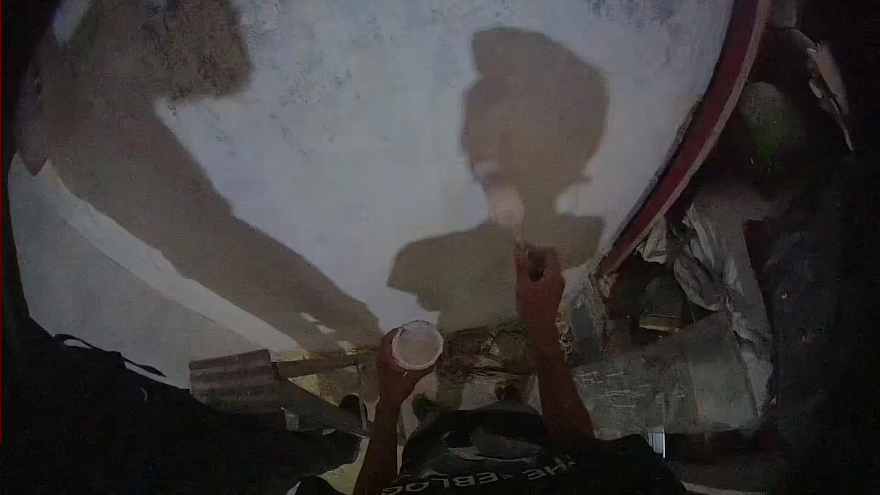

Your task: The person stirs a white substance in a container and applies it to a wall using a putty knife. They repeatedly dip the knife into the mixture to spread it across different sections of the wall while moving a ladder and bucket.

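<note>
The left hand (391,374) has its fingers closed around a white tub (419,346), held near the wall (348,147). To the right, the right hand (541,289) grips a tool (508,211), pale end up; whether it touches the wall, I cannot tell.
</note>
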`<act>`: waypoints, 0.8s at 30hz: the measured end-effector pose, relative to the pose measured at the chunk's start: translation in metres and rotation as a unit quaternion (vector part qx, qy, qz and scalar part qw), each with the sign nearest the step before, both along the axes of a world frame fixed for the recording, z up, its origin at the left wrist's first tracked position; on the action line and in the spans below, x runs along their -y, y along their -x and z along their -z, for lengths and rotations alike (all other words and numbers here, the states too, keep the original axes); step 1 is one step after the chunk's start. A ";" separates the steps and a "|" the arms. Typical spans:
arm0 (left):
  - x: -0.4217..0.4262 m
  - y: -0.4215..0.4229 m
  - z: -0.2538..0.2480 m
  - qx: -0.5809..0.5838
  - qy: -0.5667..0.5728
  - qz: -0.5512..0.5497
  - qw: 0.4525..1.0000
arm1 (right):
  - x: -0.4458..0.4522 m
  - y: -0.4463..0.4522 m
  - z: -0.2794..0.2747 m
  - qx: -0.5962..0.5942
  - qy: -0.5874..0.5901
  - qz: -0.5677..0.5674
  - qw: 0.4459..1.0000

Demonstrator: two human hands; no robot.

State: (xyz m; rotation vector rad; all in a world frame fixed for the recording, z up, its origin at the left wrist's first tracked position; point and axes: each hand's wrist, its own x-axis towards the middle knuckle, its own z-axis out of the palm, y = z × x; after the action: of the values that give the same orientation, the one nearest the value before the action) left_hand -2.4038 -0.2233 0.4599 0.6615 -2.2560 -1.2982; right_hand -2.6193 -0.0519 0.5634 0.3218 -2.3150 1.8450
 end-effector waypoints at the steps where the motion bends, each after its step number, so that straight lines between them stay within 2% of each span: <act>1: 0.008 0.000 0.000 0.005 0.000 0.007 1.000 | 0.002 0.001 -0.027 -0.014 -0.002 -0.005 1.000; 3: 0.010 0.002 0.004 0.016 -0.004 0.017 1.000 | 0.002 0.014 -0.066 -0.091 -0.002 0.015 0.996; 5: 0.025 0.008 0.001 -0.036 0.024 0.034 0.998 | 0.022 0.021 -0.093 -0.109 0.003 0.021 0.994; 7: 0.024 0.016 -0.005 -0.040 0.027 0.033 0.998 | 0.028 0.022 -0.091 -0.121 0.013 0.032 0.992; 10: 0.021 0.022 -0.006 -0.057 0.024 0.034 0.998 | 0.037 0.031 -0.044 -0.104 0.002 0.025 0.994; 14: 0.012 0.025 -0.012 -0.062 0.004 0.052 0.997 | 0.038 0.028 0.047 -0.010 -0.094 -0.006 0.995; 16: -0.001 0.034 -0.015 -0.042 0.015 0.038 0.998 | 0.027 0.037 0.100 -0.027 -0.119 0.004 0.993; 19: -0.016 0.040 -0.007 -0.010 0.012 0.037 0.999 | -0.003 0.031 0.123 -0.010 -0.147 0.015 0.989; 20: -0.021 0.038 -0.004 0.002 0.004 0.041 0.999 | -0.013 0.026 0.123 0.022 -0.144 0.004 0.989; 21: -0.027 0.039 -0.005 0.002 0.007 0.041 0.999 | -0.024 0.021 0.106 0.022 -0.141 0.005 0.990; 23: -0.040 0.047 -0.006 -0.021 0.021 0.052 0.998 | -0.049 0.014 0.047 0.138 -0.136 -0.017 0.981; 24: -0.044 0.050 0.000 -0.018 0.023 0.052 0.998 | -0.058 0.017 0.039 0.141 -0.134 -0.017 0.981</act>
State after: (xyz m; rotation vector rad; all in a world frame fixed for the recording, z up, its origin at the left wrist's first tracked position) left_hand -2.4536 -0.1788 0.4596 0.5060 -2.3106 -1.2903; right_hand -2.6359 0.0058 0.5246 0.1388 -2.7737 1.6887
